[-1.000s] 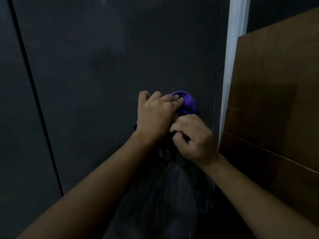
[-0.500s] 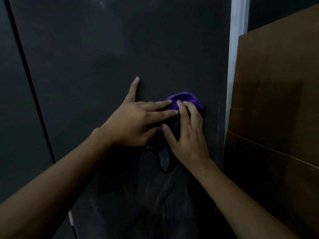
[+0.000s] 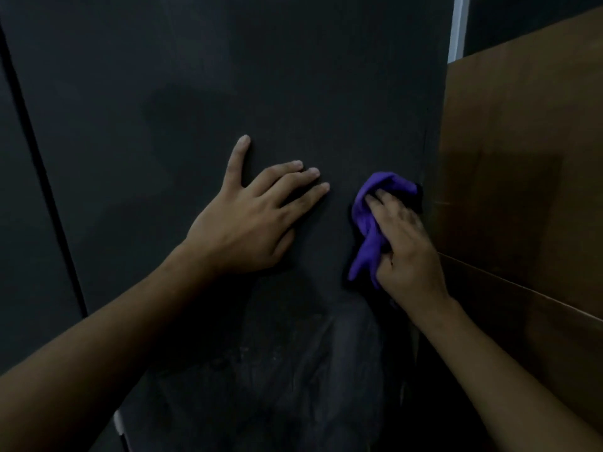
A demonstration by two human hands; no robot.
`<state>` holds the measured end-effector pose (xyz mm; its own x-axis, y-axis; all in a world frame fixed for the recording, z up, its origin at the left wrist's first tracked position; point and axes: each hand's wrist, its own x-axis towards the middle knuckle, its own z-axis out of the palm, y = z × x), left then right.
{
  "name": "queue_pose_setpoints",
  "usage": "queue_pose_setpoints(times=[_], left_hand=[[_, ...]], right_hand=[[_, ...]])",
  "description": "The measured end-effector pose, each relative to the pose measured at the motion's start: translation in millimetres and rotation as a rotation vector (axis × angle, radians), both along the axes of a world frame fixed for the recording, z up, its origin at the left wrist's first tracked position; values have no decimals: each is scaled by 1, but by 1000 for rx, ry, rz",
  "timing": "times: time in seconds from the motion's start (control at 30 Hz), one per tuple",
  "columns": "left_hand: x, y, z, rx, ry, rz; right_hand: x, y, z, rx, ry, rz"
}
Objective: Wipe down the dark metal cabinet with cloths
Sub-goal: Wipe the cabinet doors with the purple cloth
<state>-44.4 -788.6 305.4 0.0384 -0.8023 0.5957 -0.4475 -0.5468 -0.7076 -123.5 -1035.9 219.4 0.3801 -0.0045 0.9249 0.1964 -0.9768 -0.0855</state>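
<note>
Looking straight at the front of the dark metal cabinet [image 3: 228,76] from close up, in pretty dim light. Got the left hand [image 3: 248,223] planted flat on the door about mid-height, fingers straight and a bit fanned, thumb sticking up, holding nothing at all. Over by the cabinet's right edge, got the right hand [image 3: 404,249] pressing a bunched-up purple cloth [image 3: 368,230] against the metal, fingers draped over the top of the wad with a light curl, thumb tucked against the tail end trailing down and left out of the hand. Kinda blurry right there, so can't really judge the tightness of that grip. Also seeing something darker poking out past the purple at the very edge, but can't tell a second cloth from plain shadow. Hands apart, with a strip of bare door between them. Lower down, under both hands, spotting pale dusty smears [image 3: 326,370] across the metal. Toward the cabinet's left edge, noticing a thin dark seam [image 3: 42,190] running top to bottom. Just beside the right edge, seeing a brown wooden panel [image 3: 522,141], plus a narrow white strip [image 3: 456,27] at the top between panel and cabinet.
</note>
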Motion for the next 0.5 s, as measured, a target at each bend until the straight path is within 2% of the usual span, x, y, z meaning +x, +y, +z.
queue_pose_setpoints(times=[0.1,0.17,0.23,0.33,0.5], left_hand=[[2,-2,-2,-11,-20,18],[3,-2,-4,-9,-26,31],[3,-2,-4,-4,-22,40],[3,-2,-2,-1,-28,54],[1,0,-5,-29,-45,56]], right_hand=[[-5,32,4,236,17,96],[-7,50,4,320,40,133],[-2,60,6,345,64,76],[10,58,-1,177,24,-151],[1,14,-38,-185,40,-148]])
